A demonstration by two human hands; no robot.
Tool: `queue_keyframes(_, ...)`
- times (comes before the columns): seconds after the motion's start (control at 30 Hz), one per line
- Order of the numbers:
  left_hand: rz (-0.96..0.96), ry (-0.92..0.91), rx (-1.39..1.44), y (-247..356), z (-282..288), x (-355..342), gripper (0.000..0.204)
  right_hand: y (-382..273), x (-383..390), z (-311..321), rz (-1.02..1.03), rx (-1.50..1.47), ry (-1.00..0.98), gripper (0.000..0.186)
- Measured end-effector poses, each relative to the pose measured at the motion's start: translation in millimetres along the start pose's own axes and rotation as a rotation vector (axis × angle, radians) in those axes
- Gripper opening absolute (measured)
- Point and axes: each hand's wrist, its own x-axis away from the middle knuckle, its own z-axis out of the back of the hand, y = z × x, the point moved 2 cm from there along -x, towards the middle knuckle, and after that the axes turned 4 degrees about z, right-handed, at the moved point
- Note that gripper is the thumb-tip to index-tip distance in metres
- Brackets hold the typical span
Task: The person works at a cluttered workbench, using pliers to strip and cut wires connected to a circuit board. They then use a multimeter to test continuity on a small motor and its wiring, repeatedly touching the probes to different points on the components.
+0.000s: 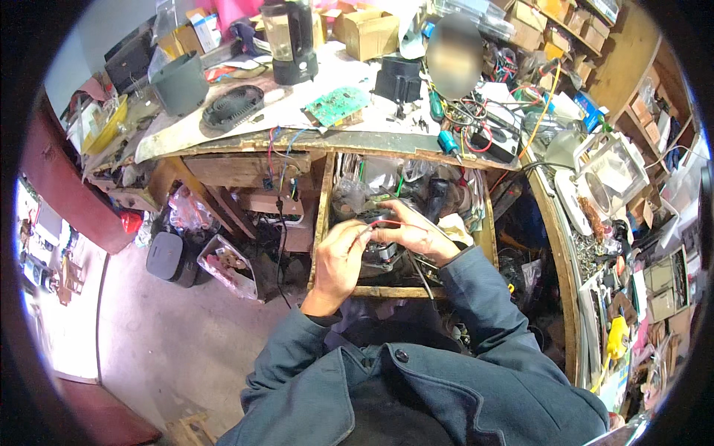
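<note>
From my remote feed, I saw the left hand (340, 258) and right hand (413, 236) close together, pinching a thin red wire (387, 221) between them! Beneath, an open brown wooden drawer (326, 197) held clear plastic bags (379, 174); both hands hid its middle, and I couldn't trace the wire's ends.

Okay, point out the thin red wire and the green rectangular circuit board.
Thin red wire (387, 221), head view: its visible curved stretch.
Green rectangular circuit board (335, 106), head view: middle of its upper face.
</note>
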Motion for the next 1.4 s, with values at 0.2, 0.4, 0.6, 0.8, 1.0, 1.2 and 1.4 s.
queue_keyframes(0.2,0.28,-0.103,0.27,-12.5,-7.6,-1.9,0.029,25.3,-3.1,-6.7,0.067,0.343,0.116,0.107)
queue_keyframes(0.4,0.447,-0.114,0.541,-19.7,0.9,1.9,0.031,-30.7,15.3,-11.3,0.085,0.409,0.14,0.091)
queue_keyframes(0.6,0.218,0.04,0.587,-7.8,18.5,7.1,0.024,-80.0,15.5,6.6,0.22,0.486,0.232,0.091)
queue_keyframes(0.8,0.163,0.113,0.617,-7.5,27.9,9.3,0.02,-121.5,-4.4,15.2,0.337,0.959,0.139,0.091)
queue_keyframes(1.0,0.338,0.067,0.719,-39.9,7.4,13.6,0.018,-80.9,-28.1,4.4,0.457,1.22,-0.06,0.078)
queue_keyframes(1.2,0.357,-0.11,0.551,-41.3,5.8,19.0,0.02,-61.0,-20.7,-3.5,0.21,1.241,-0.201,0.097)
queue_keyframes(1.4,0.408,-0.152,0.481,-37.8,7.1,22.8,0.017,-66.4,-15.7,0.1,0.187,1.184,-0.21,0.097)
